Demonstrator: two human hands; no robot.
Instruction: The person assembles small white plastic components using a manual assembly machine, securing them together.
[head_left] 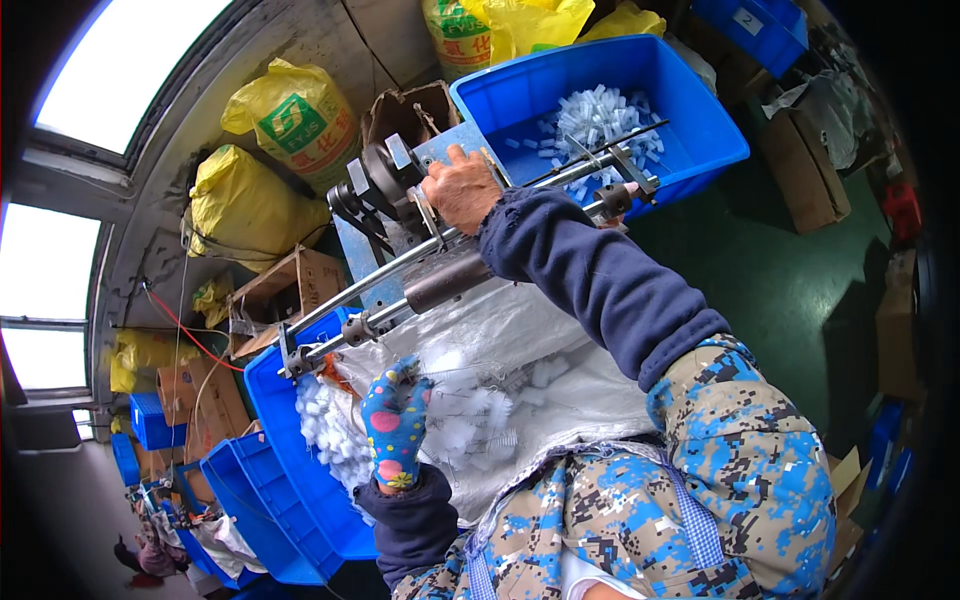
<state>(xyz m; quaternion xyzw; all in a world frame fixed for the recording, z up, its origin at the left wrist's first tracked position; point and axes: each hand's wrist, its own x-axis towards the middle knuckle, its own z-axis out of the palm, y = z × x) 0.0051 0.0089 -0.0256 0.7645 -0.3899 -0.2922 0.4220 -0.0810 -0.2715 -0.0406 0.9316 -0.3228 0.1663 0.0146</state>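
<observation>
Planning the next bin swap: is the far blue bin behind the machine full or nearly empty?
Mostly empty: the far blue bin holds one small heap of white plastic pieces; bare floor shows around it.

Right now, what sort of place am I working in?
Probably a small workshop or factory floor. A hand-worked bench machine with long steel rods sits under the right hand, blue plastic crates hold small white plastic pieces, and yellow sacks are stacked by the wall.

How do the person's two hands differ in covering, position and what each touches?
The left hand wears a blue flower-patterned glove; the right hand is bare. The left hand is low, in white plastic pieces on a white sack; the right hand is high, on the grey metal rod machine. Both have dark blue sleeves.
</observation>
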